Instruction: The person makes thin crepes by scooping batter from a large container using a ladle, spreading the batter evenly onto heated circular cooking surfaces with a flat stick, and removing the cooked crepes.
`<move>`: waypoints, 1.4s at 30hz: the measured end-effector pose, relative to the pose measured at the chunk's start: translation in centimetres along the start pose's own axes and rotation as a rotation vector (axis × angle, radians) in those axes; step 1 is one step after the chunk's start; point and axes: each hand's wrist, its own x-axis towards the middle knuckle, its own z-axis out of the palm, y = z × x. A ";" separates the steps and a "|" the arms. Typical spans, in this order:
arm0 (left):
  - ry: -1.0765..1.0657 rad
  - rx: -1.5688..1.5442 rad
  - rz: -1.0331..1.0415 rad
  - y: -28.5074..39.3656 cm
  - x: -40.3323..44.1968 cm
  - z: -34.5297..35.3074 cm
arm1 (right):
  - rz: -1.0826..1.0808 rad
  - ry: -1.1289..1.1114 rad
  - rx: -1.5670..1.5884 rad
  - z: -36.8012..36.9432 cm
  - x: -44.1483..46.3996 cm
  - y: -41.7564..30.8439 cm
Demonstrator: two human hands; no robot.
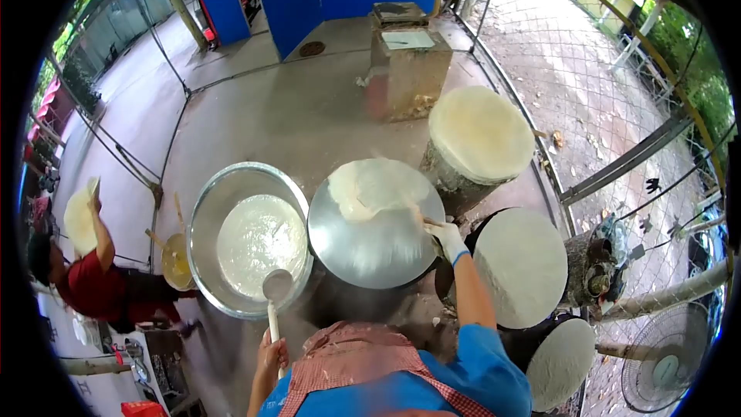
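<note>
Left hand: the fingers are closed round the pale handle of a ladle, gripping it outside the basin, which seems meant to keep them out of the liquid.
Ladle: its bowl is over the near inner side of the basin, probably so that drips fall back in; whether the handle touches the rim, I cannot tell.
Right hand: gloved in white with a blue cuff, at the right edge of the domed plate; the fingers look curled round a small brownish tool, too blurred to name. The glove likely guards against heat or mess.
Basin: the wide metal basin holds white liquid and stands just beside the domed plate, presumably to shorten the reach between them.
Domed plate: the shiny plate sits in front of the person, within reach of the right hand; a pale layer covers its far part, the near part bare.
Right side: three round surfaces, near, middle and far, carry pale coatings, ranged around that side, perhaps for easy turning between them.
Left side: another person holds up a pale round sheet.
</note>
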 end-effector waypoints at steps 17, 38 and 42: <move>0.077 -0.039 -0.030 -2.6 0.4 -2.2 | 0.154 -0.405 -0.325 0.9 -1.8 0.0; 0.128 -0.137 -0.038 -5.4 -3.2 -3.3 | -0.056 -0.431 -0.413 -0.4 2.3 -2.3; 0.156 -0.090 -0.070 -5.4 -4.5 -4.7 | -0.100 -0.510 -0.510 4.0 3.8 -3.8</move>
